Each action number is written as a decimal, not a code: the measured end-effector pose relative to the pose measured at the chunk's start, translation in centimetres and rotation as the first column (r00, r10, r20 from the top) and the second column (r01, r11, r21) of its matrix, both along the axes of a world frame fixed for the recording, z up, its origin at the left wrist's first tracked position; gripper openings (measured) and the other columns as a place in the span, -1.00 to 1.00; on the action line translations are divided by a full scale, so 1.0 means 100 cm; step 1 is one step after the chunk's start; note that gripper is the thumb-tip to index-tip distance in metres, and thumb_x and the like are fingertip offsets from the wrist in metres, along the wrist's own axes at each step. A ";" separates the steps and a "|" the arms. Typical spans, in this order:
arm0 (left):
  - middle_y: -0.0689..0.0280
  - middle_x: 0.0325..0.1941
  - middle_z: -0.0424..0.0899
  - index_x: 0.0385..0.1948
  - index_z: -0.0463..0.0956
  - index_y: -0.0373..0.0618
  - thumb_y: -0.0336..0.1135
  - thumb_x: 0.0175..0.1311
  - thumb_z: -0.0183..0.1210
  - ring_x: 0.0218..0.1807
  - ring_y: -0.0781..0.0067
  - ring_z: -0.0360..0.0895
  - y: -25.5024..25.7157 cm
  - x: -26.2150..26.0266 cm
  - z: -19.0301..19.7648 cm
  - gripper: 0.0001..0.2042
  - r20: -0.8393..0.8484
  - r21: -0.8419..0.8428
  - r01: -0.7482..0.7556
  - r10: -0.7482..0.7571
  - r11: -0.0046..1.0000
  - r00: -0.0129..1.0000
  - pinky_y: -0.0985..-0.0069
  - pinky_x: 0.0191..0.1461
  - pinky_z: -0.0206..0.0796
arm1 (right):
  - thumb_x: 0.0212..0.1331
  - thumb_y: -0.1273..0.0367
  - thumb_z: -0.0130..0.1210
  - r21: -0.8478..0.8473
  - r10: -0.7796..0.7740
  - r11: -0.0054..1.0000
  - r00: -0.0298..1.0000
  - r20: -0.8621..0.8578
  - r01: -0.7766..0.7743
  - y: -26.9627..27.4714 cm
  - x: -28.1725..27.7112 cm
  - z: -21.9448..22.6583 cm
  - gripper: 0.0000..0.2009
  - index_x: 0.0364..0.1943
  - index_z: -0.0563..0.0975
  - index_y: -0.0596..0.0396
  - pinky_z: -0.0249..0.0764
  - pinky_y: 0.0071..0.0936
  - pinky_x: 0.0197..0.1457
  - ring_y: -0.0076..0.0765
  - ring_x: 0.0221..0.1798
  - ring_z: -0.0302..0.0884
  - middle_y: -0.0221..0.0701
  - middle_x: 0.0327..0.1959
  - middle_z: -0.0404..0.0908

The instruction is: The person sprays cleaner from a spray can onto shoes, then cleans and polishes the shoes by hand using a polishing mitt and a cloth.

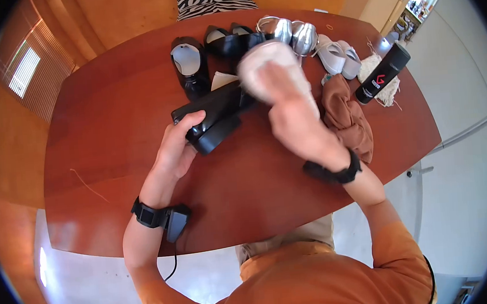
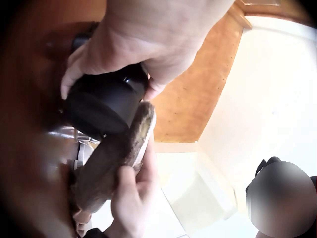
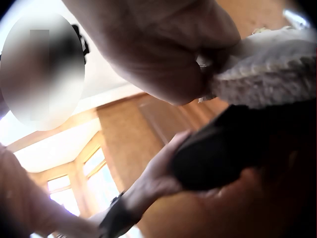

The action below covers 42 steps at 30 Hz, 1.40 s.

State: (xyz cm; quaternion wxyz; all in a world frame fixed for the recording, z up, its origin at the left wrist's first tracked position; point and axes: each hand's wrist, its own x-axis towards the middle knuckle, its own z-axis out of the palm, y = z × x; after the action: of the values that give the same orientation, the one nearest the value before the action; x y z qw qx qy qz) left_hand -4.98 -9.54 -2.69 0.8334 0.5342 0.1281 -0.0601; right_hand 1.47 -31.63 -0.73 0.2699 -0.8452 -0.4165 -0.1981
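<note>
My left hand grips a glossy black shoe by its heel end, thumb on top, above the table's middle. In the left wrist view the fingers wrap round the black heel. My right hand holds a pale, fluffy-edged pad, blurred in the head view, over the far end of the shoe. Seen from the right wrist, the pad's woolly side lies along the top of the black shoe; whether they touch is unclear.
Behind stand a black shoe, black pumps, silver shoes and white shoes. On the right lie a brown cloth, a black spray can and a whitish cloth. The table has a curved edge.
</note>
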 end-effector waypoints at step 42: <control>0.16 0.00 0.50 0.09 0.27 -0.39 -0.37 -0.17 0.36 0.05 0.39 0.42 0.011 -0.045 0.007 -0.31 0.159 0.609 0.146 -0.301 0.779 0.940 0.48 0.13 0.24 | -0.07 0.64 -0.23 -0.001 0.070 0.997 0.909 -0.410 -0.077 -0.019 -0.005 -0.033 -0.48 0.11 0.33 0.19 -0.03 -0.30 0.39 -0.01 0.34 0.03 -0.09 0.20 0.26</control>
State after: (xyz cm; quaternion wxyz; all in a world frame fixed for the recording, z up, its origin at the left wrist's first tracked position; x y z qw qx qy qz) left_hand -9.53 -8.45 -2.03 0.6225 0.7805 -0.0294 -0.0495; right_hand 0.97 -33.58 -4.02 0.3511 -0.8540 -0.3840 -0.0027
